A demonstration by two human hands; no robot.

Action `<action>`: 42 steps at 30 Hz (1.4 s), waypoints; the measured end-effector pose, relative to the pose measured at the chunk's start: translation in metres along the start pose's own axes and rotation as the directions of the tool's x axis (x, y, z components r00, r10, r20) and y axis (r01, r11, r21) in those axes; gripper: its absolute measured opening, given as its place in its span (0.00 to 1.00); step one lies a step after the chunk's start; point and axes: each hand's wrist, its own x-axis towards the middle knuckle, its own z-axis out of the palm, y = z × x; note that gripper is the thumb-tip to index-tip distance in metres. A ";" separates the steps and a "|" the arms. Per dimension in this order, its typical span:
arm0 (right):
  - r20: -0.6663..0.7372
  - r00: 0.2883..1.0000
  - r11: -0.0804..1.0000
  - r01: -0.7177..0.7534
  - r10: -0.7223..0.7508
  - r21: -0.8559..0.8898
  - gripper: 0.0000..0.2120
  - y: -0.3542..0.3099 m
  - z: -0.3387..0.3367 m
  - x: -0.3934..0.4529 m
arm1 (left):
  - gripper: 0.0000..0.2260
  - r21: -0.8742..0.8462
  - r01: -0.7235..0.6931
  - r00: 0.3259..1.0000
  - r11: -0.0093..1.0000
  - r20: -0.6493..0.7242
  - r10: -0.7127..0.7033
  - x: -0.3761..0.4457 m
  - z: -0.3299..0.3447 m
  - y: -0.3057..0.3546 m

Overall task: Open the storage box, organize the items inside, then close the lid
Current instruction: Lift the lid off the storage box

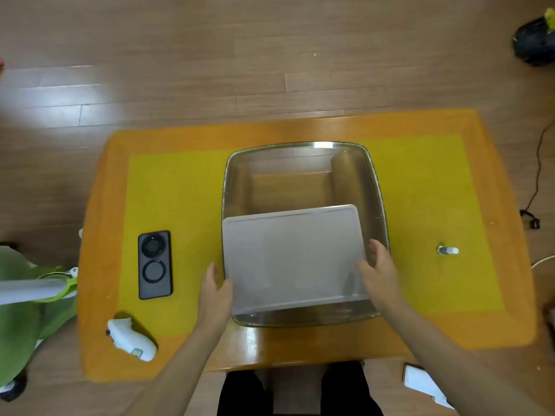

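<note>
Lid (292, 253), pale grey and flat, sits tilted over the near half of the storage box (303, 175), held between both hands; left hand (214, 291) presses against its left edge near the near corner, thumb up against the rim, fingers fairly straight and close together; right hand (380, 273) clasps the right edge, thumb laid on the lid's top face and fingers curled past the edge, their tips hidden behind it; the box, clear-walled with a shiny rim, stands at the middle of the table (300, 346), its far half uncovered; what lies inside cannot be made out through the glare; both forearms reach in from the near side of the box, splayed outward from the wrists. Left of the box lies a dark phone (154, 264), well apart from it; nearer the table's front left corner lies a white controller (132, 337); right of the box, well apart, lies a small silver object (448, 250); the yellow surface right beside the box on both sides is bare, as is the strip beyond it.
</note>
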 end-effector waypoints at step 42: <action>0.128 0.981 0.980 0.123 -0.144 0.159 0.18 -0.093 0.035 0.234 | 0.06 0.115 -0.257 0.964 0.960 -0.037 0.262 0.223 0.074 0.149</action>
